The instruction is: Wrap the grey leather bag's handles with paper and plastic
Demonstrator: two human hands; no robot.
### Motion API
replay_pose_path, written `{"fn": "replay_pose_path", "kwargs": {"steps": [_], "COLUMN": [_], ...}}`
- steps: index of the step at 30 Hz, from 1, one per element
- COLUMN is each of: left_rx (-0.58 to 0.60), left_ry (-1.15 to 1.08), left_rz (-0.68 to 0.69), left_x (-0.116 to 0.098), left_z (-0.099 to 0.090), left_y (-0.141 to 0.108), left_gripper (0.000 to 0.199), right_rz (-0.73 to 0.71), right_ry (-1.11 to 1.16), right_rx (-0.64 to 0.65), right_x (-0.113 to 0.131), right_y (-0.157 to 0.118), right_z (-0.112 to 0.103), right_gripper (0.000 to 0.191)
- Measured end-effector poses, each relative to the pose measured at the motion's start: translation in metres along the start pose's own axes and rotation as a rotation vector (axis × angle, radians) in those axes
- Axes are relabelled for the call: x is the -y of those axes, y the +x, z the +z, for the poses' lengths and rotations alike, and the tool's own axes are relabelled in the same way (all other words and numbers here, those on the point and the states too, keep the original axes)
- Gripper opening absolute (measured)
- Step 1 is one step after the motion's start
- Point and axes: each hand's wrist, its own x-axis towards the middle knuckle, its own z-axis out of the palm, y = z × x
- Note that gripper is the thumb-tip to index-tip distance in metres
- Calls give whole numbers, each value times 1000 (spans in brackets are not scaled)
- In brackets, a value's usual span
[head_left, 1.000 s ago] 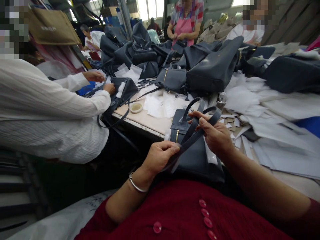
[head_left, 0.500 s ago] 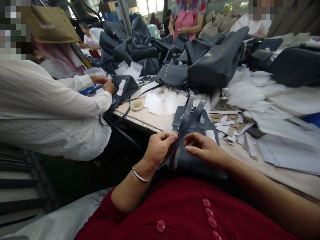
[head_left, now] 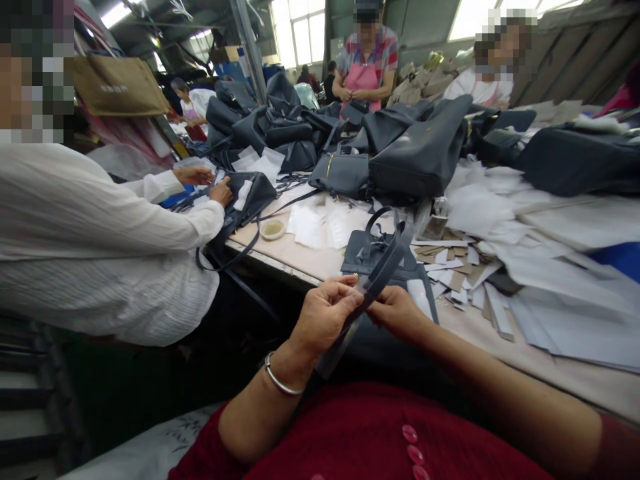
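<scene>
In front of my body a dark navy bag point(head_left: 356, 252) rests at the table's edge, its lower part in shadow. A long dark strap point(head_left: 389, 265) arches up over it. My left hand point(head_left: 324, 312) is closed on the strap, with thumb and fingers pinching it; a clear plastic strip seems to lie along the strap there. My right hand point(head_left: 401, 315) is closed at the strap's other side, its fingertips partly hidden behind it. White padding point(head_left: 421, 299) is wrapped on the bag's right side, close to my right hand.
At left a co-worker in a white shirt point(head_left: 115, 220) handles another dark bag point(head_left: 255, 193). A small round dish point(head_left: 273, 229) sits near the table edge. Dark bags point(head_left: 420, 160) are piled behind. Card strips point(head_left: 453, 273) and white sheets point(head_left: 565, 293) lie at right.
My right hand has moved in to the strap and its fingers have closed. My left hand keeps its grip. The camera view has tilted up a little.
</scene>
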Motion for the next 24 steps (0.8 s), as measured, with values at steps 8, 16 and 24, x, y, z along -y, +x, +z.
{"fn": "replay_pose_path", "kwargs": {"steps": [8,16,24], "left_rx": [-57,-57,-51], "left_ry": [-9,149,194], "left_rz": [8,38,78], "left_x": [4,8,1], "left_z": [7,3,2], "left_y": [1,-6,-11], "left_gripper": [17,16,16], "right_rz": [-302,-38,28], "right_ry": [-162,521,423], "right_rx": [72,29,-275], "right_x": [11,39,54], "right_y": [1,23,32], "right_z": [-8,-60,-38], "right_gripper": [15,37,32]}}
